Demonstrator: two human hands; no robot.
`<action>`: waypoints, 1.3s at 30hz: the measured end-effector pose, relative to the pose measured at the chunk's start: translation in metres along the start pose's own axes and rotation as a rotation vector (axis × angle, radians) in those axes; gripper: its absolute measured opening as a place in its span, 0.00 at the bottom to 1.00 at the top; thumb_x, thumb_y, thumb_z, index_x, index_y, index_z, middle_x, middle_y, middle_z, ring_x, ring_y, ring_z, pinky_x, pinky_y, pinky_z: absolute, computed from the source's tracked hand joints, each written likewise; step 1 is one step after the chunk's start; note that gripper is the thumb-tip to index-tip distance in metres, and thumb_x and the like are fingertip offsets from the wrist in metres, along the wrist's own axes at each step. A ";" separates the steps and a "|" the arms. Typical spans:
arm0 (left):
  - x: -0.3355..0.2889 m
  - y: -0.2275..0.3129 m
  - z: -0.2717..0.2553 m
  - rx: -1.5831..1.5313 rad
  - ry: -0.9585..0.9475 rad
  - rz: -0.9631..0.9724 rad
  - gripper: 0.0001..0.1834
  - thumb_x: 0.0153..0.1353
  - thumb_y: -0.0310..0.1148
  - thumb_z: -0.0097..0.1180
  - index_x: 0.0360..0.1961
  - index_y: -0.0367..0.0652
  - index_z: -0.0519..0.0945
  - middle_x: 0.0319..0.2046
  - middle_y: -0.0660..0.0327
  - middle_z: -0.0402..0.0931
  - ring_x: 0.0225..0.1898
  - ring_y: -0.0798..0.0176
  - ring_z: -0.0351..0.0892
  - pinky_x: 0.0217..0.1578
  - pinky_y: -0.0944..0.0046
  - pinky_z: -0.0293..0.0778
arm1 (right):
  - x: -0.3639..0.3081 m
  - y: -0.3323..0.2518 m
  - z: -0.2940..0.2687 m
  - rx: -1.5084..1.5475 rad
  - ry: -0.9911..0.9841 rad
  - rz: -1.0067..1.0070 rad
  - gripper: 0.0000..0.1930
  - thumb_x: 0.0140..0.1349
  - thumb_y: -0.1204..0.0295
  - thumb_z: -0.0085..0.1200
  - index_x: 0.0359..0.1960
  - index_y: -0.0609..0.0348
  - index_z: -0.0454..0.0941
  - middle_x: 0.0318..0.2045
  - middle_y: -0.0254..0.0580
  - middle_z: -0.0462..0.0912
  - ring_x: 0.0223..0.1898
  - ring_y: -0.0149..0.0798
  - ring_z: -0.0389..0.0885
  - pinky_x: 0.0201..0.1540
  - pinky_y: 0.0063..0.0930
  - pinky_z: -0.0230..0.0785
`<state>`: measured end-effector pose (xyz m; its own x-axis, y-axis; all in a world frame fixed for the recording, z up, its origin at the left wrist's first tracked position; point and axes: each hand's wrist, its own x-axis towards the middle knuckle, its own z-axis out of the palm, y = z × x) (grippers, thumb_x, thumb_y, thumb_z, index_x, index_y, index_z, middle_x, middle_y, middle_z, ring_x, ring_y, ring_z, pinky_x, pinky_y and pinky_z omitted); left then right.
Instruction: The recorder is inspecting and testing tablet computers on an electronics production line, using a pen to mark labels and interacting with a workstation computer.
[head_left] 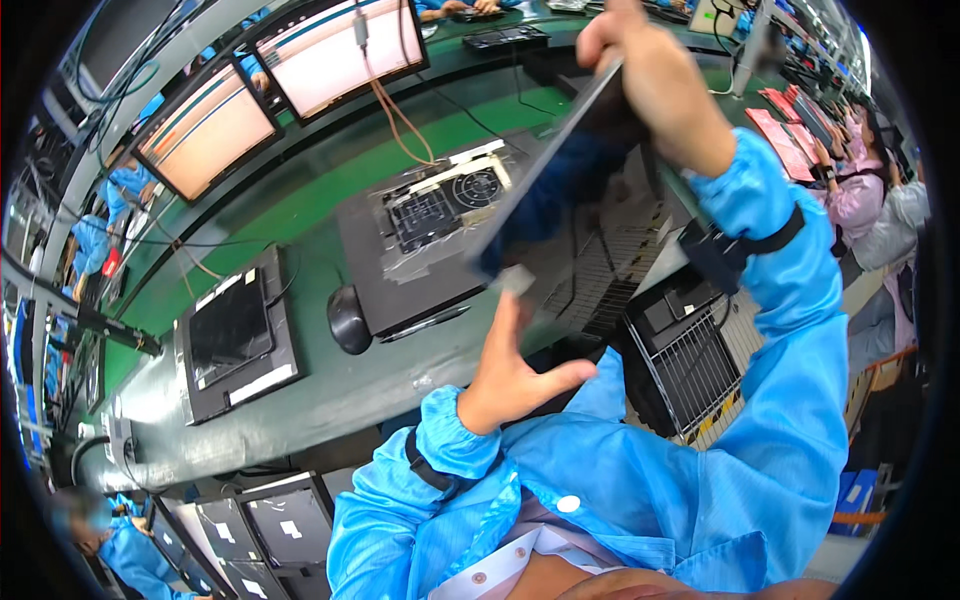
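Note:
My right hand (pixel 665 95) is closed on the upper end of a thin, glossy dark flat panel (pixel 565 215), perhaps a screen, tilted up over the bench. Motion blurs the hand a little. My left hand (pixel 515 375) is beneath the panel's lower corner, thumb and index finger spread wide. A small whitish piece (pixel 516 280) shows at the index fingertip; whether it is a finger cover or a tab on the panel, I cannot tell. Behind the panel, a black board (pixel 365 235) carries a taped pale frame with dark parts (pixel 450 200).
A black mouse (pixel 348 320) and a pen (pixel 425 324) lie by the board. Left of them, a dark tablet-like panel (pixel 230 327) rests on a black pad. Two monitors (pixel 335 60) stand at the back. A wire rack (pixel 695 370) is below right. Other people work around.

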<state>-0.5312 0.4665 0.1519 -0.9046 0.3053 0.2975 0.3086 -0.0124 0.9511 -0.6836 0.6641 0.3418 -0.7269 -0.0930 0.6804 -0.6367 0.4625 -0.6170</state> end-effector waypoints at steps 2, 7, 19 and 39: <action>-0.028 0.007 -0.004 -0.096 0.373 -0.067 0.24 0.61 0.35 0.70 0.53 0.29 0.78 0.44 0.56 0.82 0.48 0.63 0.80 0.55 0.58 0.74 | -0.023 0.006 0.029 0.099 -0.194 0.147 0.35 0.76 0.42 0.33 0.30 0.60 0.80 0.25 0.32 0.77 0.29 0.25 0.68 0.34 0.23 0.62; -0.106 0.022 -0.099 -0.425 0.391 -0.278 0.19 0.64 0.26 0.63 0.56 0.36 0.78 0.48 0.63 0.81 0.48 0.69 0.78 0.53 0.65 0.73 | -0.091 0.089 0.065 -0.375 -0.590 -0.200 0.17 0.73 0.59 0.51 0.51 0.58 0.81 0.49 0.48 0.81 0.53 0.47 0.77 0.60 0.42 0.65; -0.163 0.027 -0.205 0.094 -0.039 -0.590 0.16 0.64 0.31 0.67 0.46 0.31 0.81 0.28 0.68 0.78 0.30 0.76 0.71 0.30 0.70 0.68 | -0.147 -0.008 0.105 0.221 -0.868 -0.117 0.09 0.67 0.75 0.56 0.47 0.61 0.81 0.35 0.45 0.80 0.35 0.47 0.80 0.39 0.35 0.72; -0.151 0.012 -0.194 0.030 -0.129 -0.643 0.15 0.65 0.31 0.67 0.48 0.32 0.82 0.31 0.67 0.79 0.33 0.76 0.71 0.34 0.71 0.71 | -0.142 -0.001 0.113 0.188 -0.910 -0.432 0.07 0.62 0.73 0.59 0.41 0.56 0.82 0.32 0.41 0.76 0.37 0.48 0.79 0.40 0.41 0.73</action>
<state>-0.4477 0.2354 0.1340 -0.8694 0.3551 -0.3435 -0.2719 0.2364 0.9328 -0.6087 0.5776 0.2006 -0.2954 -0.8892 0.3494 -0.8639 0.0924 -0.4952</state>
